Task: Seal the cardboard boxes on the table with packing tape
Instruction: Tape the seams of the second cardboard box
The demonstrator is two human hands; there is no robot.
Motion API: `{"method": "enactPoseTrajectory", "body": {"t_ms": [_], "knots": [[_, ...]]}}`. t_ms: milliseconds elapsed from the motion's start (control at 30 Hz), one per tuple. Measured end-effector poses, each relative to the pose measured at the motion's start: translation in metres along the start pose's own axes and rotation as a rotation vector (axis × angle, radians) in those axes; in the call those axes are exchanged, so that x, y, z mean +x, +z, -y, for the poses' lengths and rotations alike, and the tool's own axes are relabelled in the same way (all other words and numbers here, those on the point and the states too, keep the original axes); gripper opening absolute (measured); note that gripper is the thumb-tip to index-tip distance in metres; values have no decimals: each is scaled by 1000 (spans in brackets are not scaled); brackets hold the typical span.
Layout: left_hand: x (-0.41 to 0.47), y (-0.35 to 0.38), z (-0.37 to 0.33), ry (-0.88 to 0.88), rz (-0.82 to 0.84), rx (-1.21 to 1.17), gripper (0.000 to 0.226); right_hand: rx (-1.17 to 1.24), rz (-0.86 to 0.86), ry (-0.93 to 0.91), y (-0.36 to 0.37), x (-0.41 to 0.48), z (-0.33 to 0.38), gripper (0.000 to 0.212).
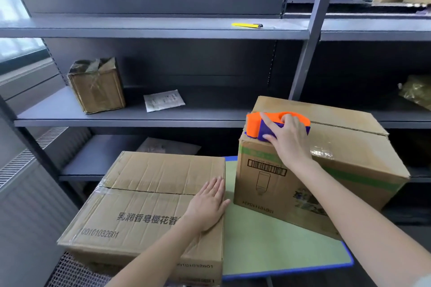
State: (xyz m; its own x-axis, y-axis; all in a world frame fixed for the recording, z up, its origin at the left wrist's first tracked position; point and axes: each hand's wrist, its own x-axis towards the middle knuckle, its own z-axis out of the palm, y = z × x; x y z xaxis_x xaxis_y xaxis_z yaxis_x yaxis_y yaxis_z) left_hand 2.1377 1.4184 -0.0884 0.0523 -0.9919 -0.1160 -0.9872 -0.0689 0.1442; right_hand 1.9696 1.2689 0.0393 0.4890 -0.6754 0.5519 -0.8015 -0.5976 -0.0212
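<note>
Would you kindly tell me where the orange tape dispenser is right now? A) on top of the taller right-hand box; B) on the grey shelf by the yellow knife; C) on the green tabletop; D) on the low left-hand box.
A: the right hand grips the tape dispenser on top of the taller box, at its left end.

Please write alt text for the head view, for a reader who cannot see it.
The right hand grips an orange tape dispenser on the taller cardboard box; the left hand lies flat on the lower box. Grey shelves stand behind.
</note>
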Motion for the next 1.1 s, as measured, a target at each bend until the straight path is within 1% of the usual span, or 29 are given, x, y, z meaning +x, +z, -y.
{"method": "enactPoseTrajectory", "body": {"t_ms": [67,167,233,300,367,433,533,567,667,767,867,1033,1100], "knots": [[0,-1,0,2,7,-1,60,23,-29,-21,2,3,0,52],[1,-3,4,27,30,-79,61,-48,-29,10,5,3,1,59],[-2,-7,12,14,31,-228,61,-56,-13,43,9,-3,11,65],[-8,-11,27,-45,0,-311,61,-27,-14,-8,14,-16,30,68],[-18,-10,48,-112,-28,-259,60,60,28,-129,27,-33,56,66],[-30,-9,68,-165,-37,-213,59,179,149,-210,41,-50,82,64],[-50,-6,93,-220,-61,-172,55,302,418,-217,56,-69,118,60],[-56,-5,99,-236,-71,-166,54,323,481,-213,61,-75,126,59],[-71,-6,112,-295,-91,-131,54,351,659,-191,71,-86,144,58],[-83,-6,121,-368,-66,-60,57,284,791,-200,79,-96,156,61],[-89,-4,123,-395,2,-41,60,178,824,-211,82,-103,163,70],[-86,0,122,-414,18,35,61,60,870,-164,75,-113,184,101],[-87,1,122,-414,7,55,70,48,906,-198,70,-119,195,117]]}}
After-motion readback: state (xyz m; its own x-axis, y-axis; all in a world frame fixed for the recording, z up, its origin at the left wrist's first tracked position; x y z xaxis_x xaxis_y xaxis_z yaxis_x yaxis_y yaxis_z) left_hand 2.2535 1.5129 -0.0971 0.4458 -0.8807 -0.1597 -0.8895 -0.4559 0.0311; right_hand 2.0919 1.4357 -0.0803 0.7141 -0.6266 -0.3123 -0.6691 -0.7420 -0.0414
